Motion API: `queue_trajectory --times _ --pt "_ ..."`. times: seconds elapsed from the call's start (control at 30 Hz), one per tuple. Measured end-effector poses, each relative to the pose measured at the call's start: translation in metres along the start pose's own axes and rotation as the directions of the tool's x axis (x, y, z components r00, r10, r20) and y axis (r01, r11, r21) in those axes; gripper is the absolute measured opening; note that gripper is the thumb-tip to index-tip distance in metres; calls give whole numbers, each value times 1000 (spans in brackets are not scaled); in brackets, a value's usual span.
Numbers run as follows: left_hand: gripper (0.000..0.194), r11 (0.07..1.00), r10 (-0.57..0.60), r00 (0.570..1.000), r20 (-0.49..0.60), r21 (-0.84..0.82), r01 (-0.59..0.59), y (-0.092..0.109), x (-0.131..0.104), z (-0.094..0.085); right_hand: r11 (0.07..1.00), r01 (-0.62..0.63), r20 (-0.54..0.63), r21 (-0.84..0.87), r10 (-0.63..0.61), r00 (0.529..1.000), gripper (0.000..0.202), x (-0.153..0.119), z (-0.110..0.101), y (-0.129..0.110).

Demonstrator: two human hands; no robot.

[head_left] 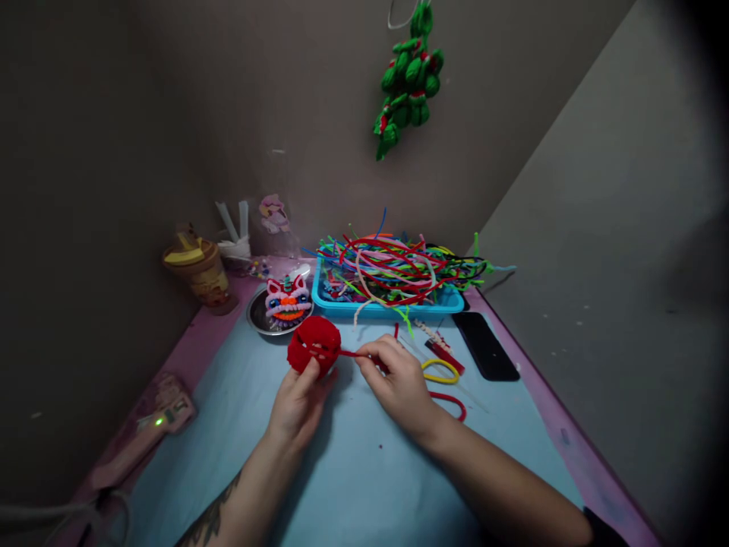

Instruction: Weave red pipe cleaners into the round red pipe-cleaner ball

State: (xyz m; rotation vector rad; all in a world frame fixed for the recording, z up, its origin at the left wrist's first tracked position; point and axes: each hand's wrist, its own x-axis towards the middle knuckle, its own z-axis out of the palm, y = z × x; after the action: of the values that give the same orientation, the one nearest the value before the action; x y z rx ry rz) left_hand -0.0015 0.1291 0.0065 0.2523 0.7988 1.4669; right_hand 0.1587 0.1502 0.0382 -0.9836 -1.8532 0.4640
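My left hand (303, 403) grips a round red fuzzy piece (314, 338) from below, its thumb pressed on the front. Gaps show in the middle of this piece, which looks made of pipe cleaners. From its right side a red pipe cleaner (347, 352) runs straight across to my right hand (399, 376), pinched between thumb and forefinger. Under and beyond the right hand lie a red pipe cleaner loop (462, 406) and a yellow pipe cleaner loop (444, 372). Just behind the left hand, a pink and orange animal-face figure (288, 302) rests in a metal bowl (257, 320).
A blue tray (387, 310) heaped with colourful pipe cleaners stands at the back. To its right lies a black phone (487, 348). A drink cup (203, 277) is at the back left, a pink power strip (151, 444) at the left edge. Green knitted-looking ornaments (410, 80) hang above.
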Motion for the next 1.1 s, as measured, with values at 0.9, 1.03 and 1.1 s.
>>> queue_trajectory --times 0.9,1.03,1.1 --pt "38 990 33 996 79 138 -44 -14 0 -2 981 -118 151 155 95 984 14 -9 21 -7" --pt "33 986 -37 993 109 167 19 -11 2 -5 972 -173 211 160 137 968 14 -4 16 -5" --pt "35 985 -55 990 127 172 33 -9 2 -4 968 -186 216 168 148 965 14 -2 13 -4"
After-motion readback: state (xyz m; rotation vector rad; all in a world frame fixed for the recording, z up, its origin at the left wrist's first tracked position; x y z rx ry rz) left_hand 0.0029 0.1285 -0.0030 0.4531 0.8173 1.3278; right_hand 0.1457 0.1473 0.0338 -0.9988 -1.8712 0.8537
